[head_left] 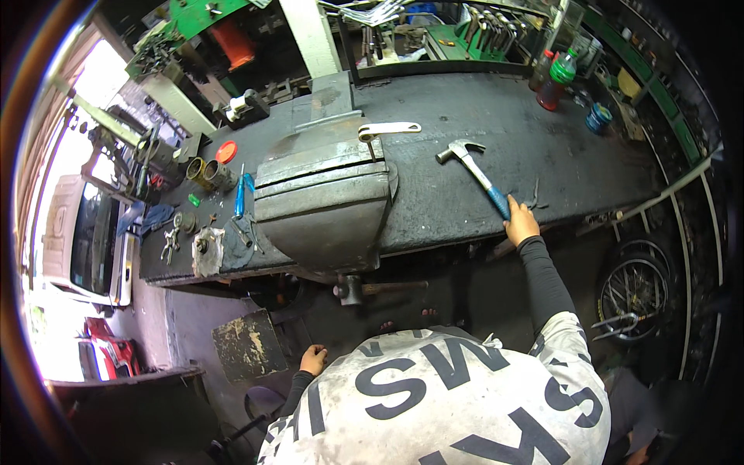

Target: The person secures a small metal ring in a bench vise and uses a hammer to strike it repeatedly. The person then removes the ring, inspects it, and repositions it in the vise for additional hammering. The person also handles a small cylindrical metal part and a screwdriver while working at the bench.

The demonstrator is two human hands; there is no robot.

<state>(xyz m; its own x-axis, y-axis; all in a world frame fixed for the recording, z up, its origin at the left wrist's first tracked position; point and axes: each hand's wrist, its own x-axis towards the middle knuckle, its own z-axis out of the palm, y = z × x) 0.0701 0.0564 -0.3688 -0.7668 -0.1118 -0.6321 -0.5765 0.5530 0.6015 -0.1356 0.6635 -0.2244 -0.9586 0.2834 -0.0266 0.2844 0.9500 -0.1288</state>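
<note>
My right hand [521, 224] is closed round the blue grip end of a claw hammer [474, 169]. The hammer lies along the dark bench, its steel head pointing away to the left. Beside my fingers is a thin bent metal rod [535, 194]. My left hand [313, 360] hangs low by my body, away from the bench, fingers curled with nothing visible in them. A large bench vise [325, 201] stands at the bench's front edge. Above its jaws a silver lever-shaped metal part [395, 129] sits on a dark upright pin.
Left of the vise lie a blue-handled tool [239, 198], cans [197, 172], a red lid [226, 152] and small metal parts. Bottles [556, 81] and a blue container [598, 118] stand far right. A wooden-handled mallet [350, 291] hangs below the vise. Wheels [634, 294] are at right.
</note>
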